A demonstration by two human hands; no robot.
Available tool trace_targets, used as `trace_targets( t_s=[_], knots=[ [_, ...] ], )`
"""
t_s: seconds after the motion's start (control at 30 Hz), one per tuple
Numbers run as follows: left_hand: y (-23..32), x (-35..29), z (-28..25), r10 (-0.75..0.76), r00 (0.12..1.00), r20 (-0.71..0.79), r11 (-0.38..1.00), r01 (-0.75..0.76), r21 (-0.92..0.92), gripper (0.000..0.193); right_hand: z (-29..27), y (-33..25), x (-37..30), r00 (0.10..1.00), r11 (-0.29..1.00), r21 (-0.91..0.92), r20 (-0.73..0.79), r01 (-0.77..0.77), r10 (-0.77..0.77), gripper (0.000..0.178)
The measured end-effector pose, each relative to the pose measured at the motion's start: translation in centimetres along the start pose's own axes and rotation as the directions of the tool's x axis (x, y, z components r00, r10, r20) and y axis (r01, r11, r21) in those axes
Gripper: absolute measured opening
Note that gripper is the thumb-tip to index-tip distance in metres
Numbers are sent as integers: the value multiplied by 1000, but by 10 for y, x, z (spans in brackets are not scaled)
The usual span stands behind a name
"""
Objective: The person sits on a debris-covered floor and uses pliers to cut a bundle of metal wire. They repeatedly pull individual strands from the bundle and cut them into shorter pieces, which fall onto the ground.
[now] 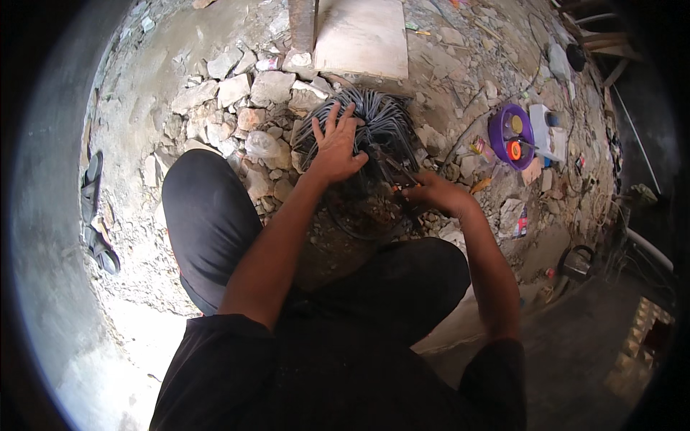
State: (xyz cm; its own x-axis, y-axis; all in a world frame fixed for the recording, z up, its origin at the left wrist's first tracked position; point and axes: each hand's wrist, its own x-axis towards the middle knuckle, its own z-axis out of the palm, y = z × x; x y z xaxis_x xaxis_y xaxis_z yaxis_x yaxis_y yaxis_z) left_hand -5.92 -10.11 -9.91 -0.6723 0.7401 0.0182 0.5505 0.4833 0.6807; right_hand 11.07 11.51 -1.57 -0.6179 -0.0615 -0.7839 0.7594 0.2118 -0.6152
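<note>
A dark round bundle of many bent grey strands (388,115), looking like thick wire or cord, sits on the rubble in front of my knees. My left hand (336,149) rests on its left side with fingers spread, pressing against the strands. At the bundle's near right side, my right hand (436,194) is closed round a dark hand tool with orange on its handles, which looks like pliers (397,169). The tool's tip points up and left into the strands; shadow hides exactly what it touches. Below the bundle, the dark curved rim (366,235) of something round shows faintly.
Broken stones (233,90) lie left of the bundle, beside a crumpled clear plastic bag (263,145). A pale board (363,39) is beyond it. To the right stands a purple basin (497,136) holding an orange roll (513,150). Dark sandals (92,187) lie far left.
</note>
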Motion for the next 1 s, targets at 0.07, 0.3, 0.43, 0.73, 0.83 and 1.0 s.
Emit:
trace_targets(
  t_s=[0.07, 0.3, 0.43, 0.73, 0.83, 1.0],
  knots=[
    [-4, -2, 0, -9, 1000, 4, 1000, 9, -8, 70, -6, -18, 1, 999, 999, -23, 29, -43, 43, 42],
    [-3, -2, -1, -5, 1000, -3, 1000, 4, -26, 70, -15, -54, -5, 985, 987, 20, 71, -157, 156, 43],
    [-3, -1, 0, -9, 1000, 4, 999, 9, -37, 69, -26, -53, -4, 978, 981, -40, 90, -188, 191, 44],
    [1, 0, -6, -3, 1000, 10, 997, 4, -75, 68, -19, -61, -3, 984, 914, -364, -41, -179, 176, 40],
    [-1, -2, -7, -8, 1000, 10, 997, 9, -71, 67, -5, -69, -7, 984, 800, -582, -169, -143, 54, 28],
    [-2, -2, -3, -1, 1000, -7, 998, 1, -67, 67, 22, -8, 7, 891, 586, -779, -406, -222, -202, 32]
  ],
)
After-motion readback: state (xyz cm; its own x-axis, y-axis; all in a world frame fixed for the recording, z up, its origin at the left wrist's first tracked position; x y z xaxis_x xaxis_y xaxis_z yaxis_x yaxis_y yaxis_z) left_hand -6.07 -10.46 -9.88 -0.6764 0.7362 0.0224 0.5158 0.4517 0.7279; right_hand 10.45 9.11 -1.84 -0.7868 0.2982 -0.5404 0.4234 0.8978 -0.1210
